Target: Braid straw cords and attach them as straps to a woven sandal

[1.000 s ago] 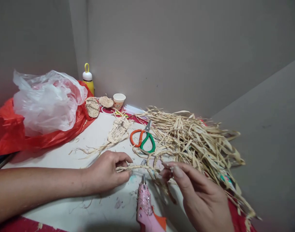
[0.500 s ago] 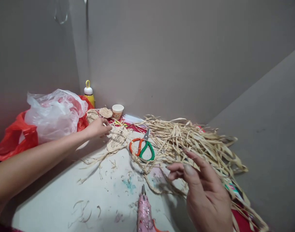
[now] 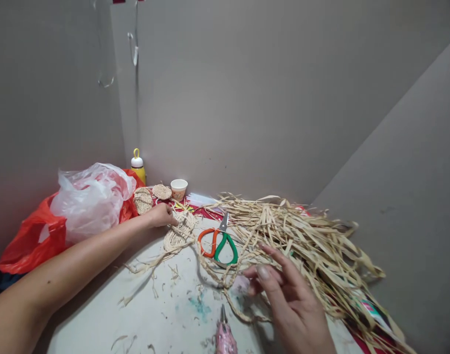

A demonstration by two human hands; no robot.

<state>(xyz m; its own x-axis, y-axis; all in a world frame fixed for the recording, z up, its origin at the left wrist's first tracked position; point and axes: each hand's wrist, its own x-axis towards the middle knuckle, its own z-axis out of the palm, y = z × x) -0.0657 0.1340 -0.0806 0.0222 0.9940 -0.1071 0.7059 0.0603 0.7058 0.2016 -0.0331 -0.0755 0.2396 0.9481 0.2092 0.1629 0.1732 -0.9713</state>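
Observation:
My left hand (image 3: 161, 215) reaches to the back of the white table, its fingers curled and pinching the near-left edge of a flat woven straw piece (image 3: 182, 233). The fingertips are partly hidden. From that piece a straw braid (image 3: 209, 269) runs toward the front right. My right hand (image 3: 289, 295) hovers over the table's right side, fingers apart and holding nothing. Scissors (image 3: 222, 243) with one orange and one green handle lie between the hands, blades pointing away. At the bottom edge shows the nozzle end of a pink glue gun (image 3: 225, 338).
A big heap of dry straw strips (image 3: 284, 231) covers the right side. Two woven discs, one a round disc (image 3: 162, 191), sit near a paper cup (image 3: 179, 189) and a yellow bottle (image 3: 138, 169). Plastic bags (image 3: 94, 201) fill the left. Grey walls (image 3: 225, 98) stand behind.
My left hand has come down onto the woven piece and its fingers have closed at the edge. My right hand stays open, slightly further left. The view has tilted up.

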